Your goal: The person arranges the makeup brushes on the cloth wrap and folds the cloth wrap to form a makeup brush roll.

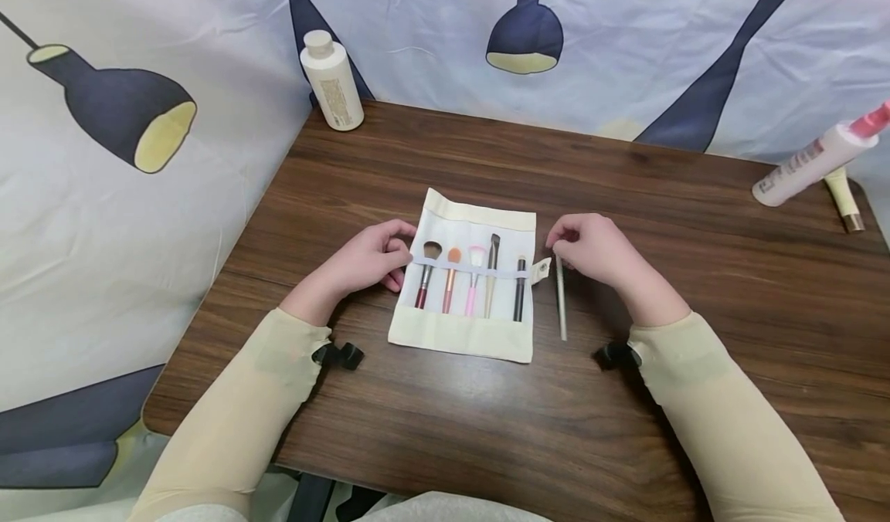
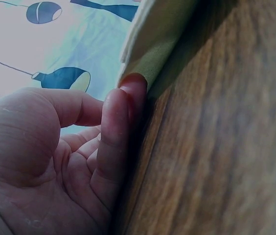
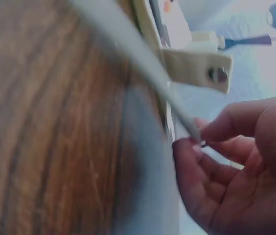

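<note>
A cream fabric brush roll (image 1: 459,343) lies unfolded on the table. Several makeup brushes (image 1: 450,279) stand side by side under its elastic band. My left hand (image 1: 370,259) is at the roll's left edge, fingers loosely bent, fingertips touching the fabric (image 2: 152,49). On the other side, my right hand (image 1: 594,248) pinches a slim pale-grey makeup brush (image 1: 561,302) near its far end, between thumb and fingers. The brush's long handle (image 3: 143,58) points back toward me, and its head is hidden by the fingers. Close by sticks out the roll's snap tab (image 1: 541,270).
A white bottle (image 1: 332,82) stands at the table's back left corner. At the far right are a pink-topped pump bottle (image 1: 810,163) and a cream tube (image 1: 844,198). A printed cloth (image 1: 431,51) hangs behind the brown wooden table (image 1: 487,422).
</note>
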A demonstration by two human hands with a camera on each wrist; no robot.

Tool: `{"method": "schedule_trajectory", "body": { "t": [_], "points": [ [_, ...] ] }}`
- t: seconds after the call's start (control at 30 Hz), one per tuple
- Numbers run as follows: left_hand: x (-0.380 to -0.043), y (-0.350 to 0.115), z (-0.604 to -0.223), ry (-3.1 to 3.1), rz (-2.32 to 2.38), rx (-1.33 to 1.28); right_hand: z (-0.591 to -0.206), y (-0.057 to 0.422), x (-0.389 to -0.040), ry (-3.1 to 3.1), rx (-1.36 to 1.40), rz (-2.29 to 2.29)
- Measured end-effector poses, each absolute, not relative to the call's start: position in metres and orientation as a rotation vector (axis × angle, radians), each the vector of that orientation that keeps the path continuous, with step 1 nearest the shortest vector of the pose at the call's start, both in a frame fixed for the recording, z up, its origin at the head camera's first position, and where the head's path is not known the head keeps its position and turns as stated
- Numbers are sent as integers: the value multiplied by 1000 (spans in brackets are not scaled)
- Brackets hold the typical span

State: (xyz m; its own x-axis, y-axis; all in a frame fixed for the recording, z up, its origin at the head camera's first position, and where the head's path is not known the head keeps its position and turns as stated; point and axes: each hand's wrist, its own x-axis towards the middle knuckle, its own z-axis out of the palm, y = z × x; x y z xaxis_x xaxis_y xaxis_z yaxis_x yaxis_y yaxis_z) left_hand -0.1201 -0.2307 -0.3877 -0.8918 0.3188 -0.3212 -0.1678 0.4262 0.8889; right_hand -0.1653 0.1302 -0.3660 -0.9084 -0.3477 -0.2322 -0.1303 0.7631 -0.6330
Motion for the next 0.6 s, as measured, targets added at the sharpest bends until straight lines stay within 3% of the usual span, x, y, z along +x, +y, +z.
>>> {"method": "schedule_trajectory", "body": {
  "t": [0.6],
  "points": [
    [-120, -231, -387, 2242, 1469, 131, -368, 141, -186, 2259, -241, -1759]
  ]
}}
